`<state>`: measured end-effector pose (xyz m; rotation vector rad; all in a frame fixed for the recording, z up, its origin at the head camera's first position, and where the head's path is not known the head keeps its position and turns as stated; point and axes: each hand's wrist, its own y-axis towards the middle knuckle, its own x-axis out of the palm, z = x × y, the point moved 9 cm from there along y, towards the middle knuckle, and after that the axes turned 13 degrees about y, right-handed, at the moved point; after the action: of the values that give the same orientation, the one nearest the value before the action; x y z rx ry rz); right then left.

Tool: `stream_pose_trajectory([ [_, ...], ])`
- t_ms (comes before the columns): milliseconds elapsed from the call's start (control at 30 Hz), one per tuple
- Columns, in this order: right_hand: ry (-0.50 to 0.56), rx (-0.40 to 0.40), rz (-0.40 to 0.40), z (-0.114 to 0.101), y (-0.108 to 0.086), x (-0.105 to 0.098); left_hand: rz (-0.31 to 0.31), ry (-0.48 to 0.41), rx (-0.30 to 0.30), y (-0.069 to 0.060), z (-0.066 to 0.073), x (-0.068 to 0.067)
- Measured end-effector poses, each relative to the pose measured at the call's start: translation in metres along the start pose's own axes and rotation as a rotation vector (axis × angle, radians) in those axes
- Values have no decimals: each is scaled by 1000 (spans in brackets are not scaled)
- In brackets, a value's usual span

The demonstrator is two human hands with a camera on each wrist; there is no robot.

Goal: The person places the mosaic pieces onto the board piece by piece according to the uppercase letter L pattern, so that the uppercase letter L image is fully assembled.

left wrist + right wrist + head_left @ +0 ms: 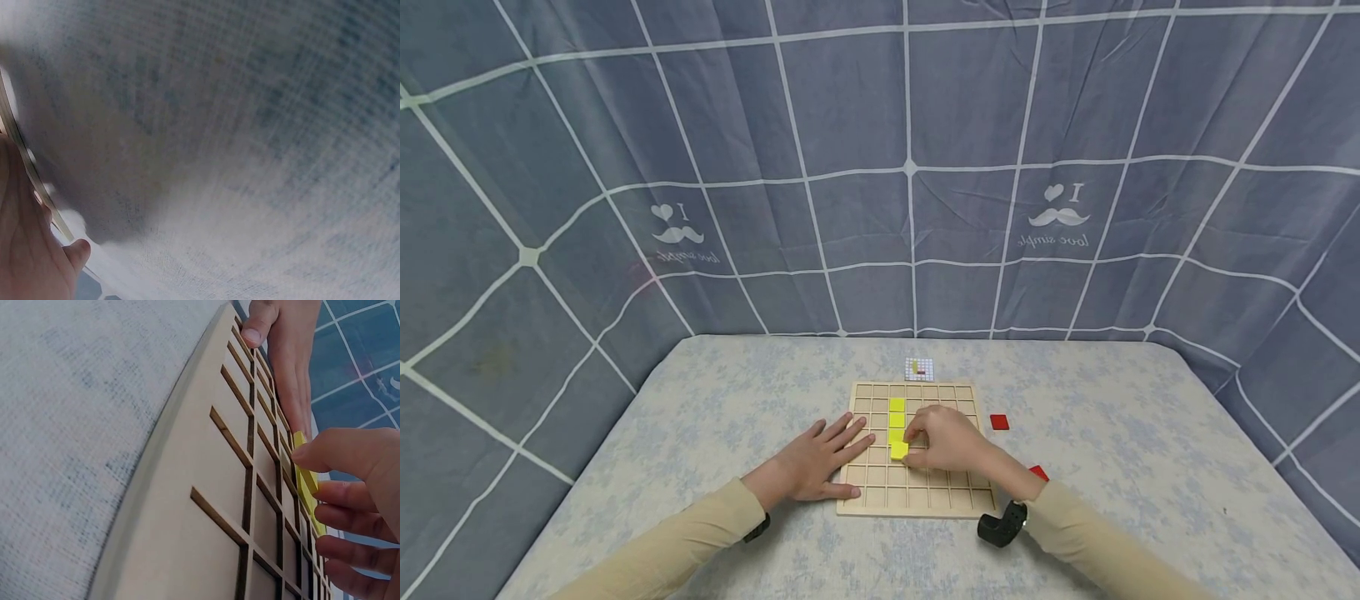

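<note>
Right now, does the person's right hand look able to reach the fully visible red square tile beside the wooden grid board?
Probably yes: the right hand pinches a yellow square tile, which it would likely need to release, but nothing visible stands between it and the red square tile.

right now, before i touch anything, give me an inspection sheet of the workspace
surface: pale cloth with a bluish pattern
job's things: wooden grid board; three yellow tiles in one column; pattern card beyond the far edge; two red tiles right of the board, one partly hidden by the forearm
clutter: nothing seen
left hand: spread on the board's left side
right hand: pinches a fourth yellow tile at the column's near end
cables: nothing seen
surroundings: blue-grey curtain with white lines
</note>
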<state>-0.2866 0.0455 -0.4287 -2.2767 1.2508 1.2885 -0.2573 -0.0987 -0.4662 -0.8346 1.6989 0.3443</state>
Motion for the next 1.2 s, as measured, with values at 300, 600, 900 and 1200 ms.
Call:
stream_pose_trajectory([
  [300,0,19,-9,1,-3,4,-2,-3,-5,0,0,0],
  [600,11,12,-20,2,-1,7,1,-16,-8,0,0,1],
  [900,20,-5,-23,0,-2,7,6,-10,-3,0,0,1],
  [1200,15,-5,-17,0,-2,7,5,-7,-3,0,1,-1],
])
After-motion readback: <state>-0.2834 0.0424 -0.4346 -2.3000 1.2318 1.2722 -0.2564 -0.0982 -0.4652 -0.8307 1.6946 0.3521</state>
